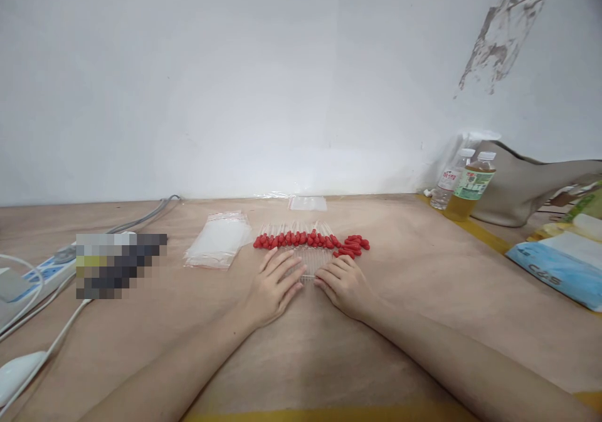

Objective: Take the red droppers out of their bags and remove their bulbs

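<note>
A row of thin clear tubes (316, 263) lies side by side on the table between my two hands. My left hand (275, 285) rests at the row's left end with its fingers apart. At the right end, my right hand (347, 285) lies with fingers stretched over the tube ends. Just beyond are clear droppers with red rubber bulbs (295, 239), bulbs toward me and thin tubes pointing to the wall. Loose-looking red bulbs (353, 245) are heaped at the right, close to my right fingertips. My fingers hide part of the near row.
Left of the droppers lies a stack of clear zip bags (217, 241). A flat clear packet (307, 204) is by the wall. A power strip (42, 278) and cables are at far left. Bottles (470, 184), a grey bag (508, 184) and a blue tissue pack (557, 271) stand right.
</note>
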